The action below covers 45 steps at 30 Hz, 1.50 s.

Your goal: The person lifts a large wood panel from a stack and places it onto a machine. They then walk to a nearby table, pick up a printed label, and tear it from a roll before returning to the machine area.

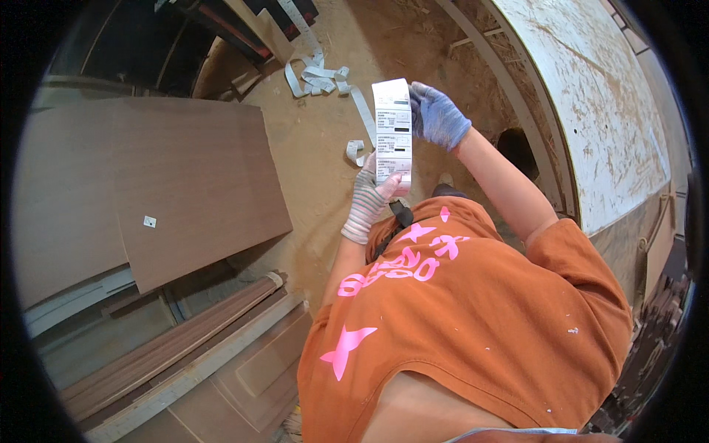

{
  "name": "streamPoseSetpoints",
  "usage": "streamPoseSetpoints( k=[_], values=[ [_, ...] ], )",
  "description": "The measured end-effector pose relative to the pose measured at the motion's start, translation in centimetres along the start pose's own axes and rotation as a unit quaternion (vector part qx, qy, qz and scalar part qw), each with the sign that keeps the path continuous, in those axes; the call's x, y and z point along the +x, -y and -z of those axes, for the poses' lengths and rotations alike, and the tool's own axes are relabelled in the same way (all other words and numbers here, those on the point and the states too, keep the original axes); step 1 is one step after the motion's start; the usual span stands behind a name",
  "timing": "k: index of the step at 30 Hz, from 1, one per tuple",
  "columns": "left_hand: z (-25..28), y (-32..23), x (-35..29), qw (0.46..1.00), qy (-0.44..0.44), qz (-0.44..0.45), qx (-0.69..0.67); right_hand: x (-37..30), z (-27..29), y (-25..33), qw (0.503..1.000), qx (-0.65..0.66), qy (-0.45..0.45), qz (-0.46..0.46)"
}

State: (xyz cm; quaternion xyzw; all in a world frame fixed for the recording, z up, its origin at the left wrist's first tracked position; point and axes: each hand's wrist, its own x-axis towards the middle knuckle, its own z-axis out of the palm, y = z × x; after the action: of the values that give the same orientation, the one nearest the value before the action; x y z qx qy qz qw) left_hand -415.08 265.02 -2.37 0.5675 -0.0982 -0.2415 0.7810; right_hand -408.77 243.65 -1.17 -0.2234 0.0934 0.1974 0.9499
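1. Left hand (367, 203), in a striped glove, pinching the bottom end of a white label strip (392, 129).
2. Right hand (436, 114), in a blue glove, closed on the strip's top edge, so held upright between both grips.
3. Strip: long rectangle, white with dark print blocks.
4. Beyond the grips, loose pale backing tape (325, 77) curled on the sawdusty floor (325, 148).
5. Left of the lower grip, a brown board (170, 184) with one tiny white sticker (150, 221).

We have only one view, a wide fisheye worn on the head, looking steeply down our own front so the orange shirt (473, 317) fills the lower middle and straight edges bow toward the dark round rim. It sits close to our raised arms, with the sawdust floor (325, 140) farther below. Brown panels (170, 177) lie left, a white board (591, 111) right.
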Motion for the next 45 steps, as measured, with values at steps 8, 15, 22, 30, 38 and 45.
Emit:
streamPoseSetpoints(
  k=[8, 15, 22, 30, 38, 45],
  values=[
    [0.3, 0.2, 0.1, 0.999, -0.002, 0.041, 0.006, -1.8, -0.2, -2.9, 0.997, -0.025, -0.068, -0.03],
    [0.5, 0.7, 0.1, 0.998, 0.003, 0.054, -0.013, -2.1, -0.3, -4.2, 0.997, 0.0, -0.067, -0.048],
    [0.5, 0.4, -0.1, 1.0, -0.02, 0.015, 0.019, -2.2, -0.8, -5.0, 0.997, -0.008, -0.074, -0.015],
    [0.7, 1.7, -0.2, 0.988, -0.127, -0.042, 0.08, -2.6, -1.1, -5.5, 0.993, 0.01, -0.11, -0.029],
    [0.6, 1.8, -0.6, 0.981, -0.151, -0.05, 0.112, -2.7, -1.0, -5.4, 0.993, 0.024, -0.113, -0.031],
    [0.0, 0.4, -1.2, 0.984, -0.119, -0.054, 0.119, -1.9, -1.1, -5.4, 0.988, 0.031, -0.147, -0.02]
  ],
)
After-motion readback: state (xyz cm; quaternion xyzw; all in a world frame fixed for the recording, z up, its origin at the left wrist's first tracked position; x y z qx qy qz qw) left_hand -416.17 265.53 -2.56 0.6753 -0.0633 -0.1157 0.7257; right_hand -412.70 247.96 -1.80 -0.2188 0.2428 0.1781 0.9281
